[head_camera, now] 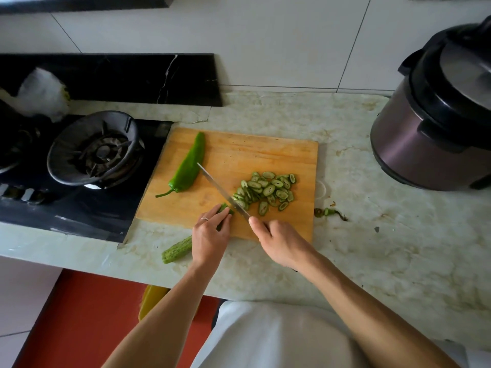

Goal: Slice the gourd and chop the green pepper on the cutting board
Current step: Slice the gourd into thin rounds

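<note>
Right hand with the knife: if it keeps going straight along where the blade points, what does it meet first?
Likely the green pepper. The right hand grips the knife, whose blade runs up-left over the cutting board; its tip sits close beside the pepper. Whether they are touching is unclear.

A pale marbled counter (372, 235) runs below white wall tiles (265, 35), with a black gas hob (95, 152) left and red floor (87, 314) beneath.

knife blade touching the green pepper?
Cannot tell. In the head view, the knife tip ends right at the green pepper edge; no plain gap or contact shows.
</note>
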